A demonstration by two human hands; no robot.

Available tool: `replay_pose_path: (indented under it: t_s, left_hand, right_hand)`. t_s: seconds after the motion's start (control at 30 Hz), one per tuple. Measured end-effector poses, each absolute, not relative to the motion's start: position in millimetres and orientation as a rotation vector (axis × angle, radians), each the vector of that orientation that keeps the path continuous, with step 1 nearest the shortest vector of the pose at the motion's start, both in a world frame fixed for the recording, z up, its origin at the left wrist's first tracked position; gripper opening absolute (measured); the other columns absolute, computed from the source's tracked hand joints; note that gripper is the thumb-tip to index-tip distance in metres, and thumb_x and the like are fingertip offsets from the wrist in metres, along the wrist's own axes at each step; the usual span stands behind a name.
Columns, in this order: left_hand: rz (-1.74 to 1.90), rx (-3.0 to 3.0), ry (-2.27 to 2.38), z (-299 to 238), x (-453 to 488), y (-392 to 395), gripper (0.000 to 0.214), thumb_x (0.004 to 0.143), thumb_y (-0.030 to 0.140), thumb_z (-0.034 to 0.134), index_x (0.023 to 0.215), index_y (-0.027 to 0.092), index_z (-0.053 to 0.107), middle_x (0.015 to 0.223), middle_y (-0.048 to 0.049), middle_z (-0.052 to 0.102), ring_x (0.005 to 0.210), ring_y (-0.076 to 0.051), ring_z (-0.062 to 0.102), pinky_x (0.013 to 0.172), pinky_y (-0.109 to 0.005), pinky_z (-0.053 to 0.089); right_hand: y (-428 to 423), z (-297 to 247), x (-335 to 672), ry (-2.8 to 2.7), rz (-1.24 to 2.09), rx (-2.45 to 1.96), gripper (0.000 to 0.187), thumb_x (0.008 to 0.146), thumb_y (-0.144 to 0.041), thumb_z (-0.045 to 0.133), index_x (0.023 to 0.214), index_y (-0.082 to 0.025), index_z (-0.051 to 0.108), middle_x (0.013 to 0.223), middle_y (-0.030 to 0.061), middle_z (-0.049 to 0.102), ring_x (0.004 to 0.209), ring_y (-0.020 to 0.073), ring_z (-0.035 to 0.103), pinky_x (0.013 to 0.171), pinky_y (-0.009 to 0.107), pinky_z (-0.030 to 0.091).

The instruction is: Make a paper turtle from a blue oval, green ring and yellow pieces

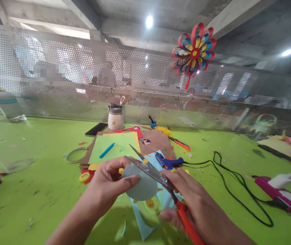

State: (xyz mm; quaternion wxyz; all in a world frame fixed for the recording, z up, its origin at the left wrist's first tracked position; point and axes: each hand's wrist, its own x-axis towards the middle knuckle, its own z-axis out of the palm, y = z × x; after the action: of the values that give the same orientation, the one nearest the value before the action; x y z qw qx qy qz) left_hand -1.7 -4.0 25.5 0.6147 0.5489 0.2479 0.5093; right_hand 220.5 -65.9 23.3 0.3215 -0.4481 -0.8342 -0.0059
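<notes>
Between thumb and fingers, my left hand (107, 183) pinches a round piece of light blue paper (141, 187). Small yellow bits show at the paper's upper edge. My right hand (188, 197) grips red-handled scissors (158, 175), whose blades are parted and point up and left over the top of the disc. Whether the blades touch the paper, I cannot tell. Below the disc lies a light blue paper sheet (144, 231), with a pale green round piece bearing yellow details partly hidden on it.
Ahead sit green paper (99, 146) with a blue pen (107, 150), brown card (158, 139), a blue glue gun (167, 160) and an orange cutter (181, 144). A black cable (227, 183) loops right toward a power strip (283, 194). A jar (115, 117) stands by the perforated screen.
</notes>
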Motion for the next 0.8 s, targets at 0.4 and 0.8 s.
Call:
replay_pose_path:
  t_s: [0.4,0.8]
  left_hand:
    - [1.166,1.28,0.584,28.1,-2.0,-5.3,0.007,0.069,0.021,0.082,0.074,0.023,0.077,0.074,0.0025,0.072,0.064,-0.009,0.061,0.06,-0.015,0.052]
    - [1.154,1.272,0.542,28.4,-2.9,-5.0,0.007,0.069,0.019,0.082,0.072,0.023,0.076,0.072,0.0024,0.071,0.063,-0.009,0.061,0.058,-0.015,0.051]
  right_hand:
    - [-68.2,23.9,220.0,-2.179,-0.04,-1.188,0.059,0.09,-0.064,0.045,0.12,-0.014,0.057,0.091,0.0132,0.067,0.074,0.0238,0.068,0.064,0.032,0.059]
    - [-69.1,27.4,218.0,-2.194,-0.064,-1.176,0.055,0.093,-0.06,0.044,0.119,-0.013,0.058,0.091,0.0137,0.068,0.073,0.0234,0.067,0.061,0.032,0.058]
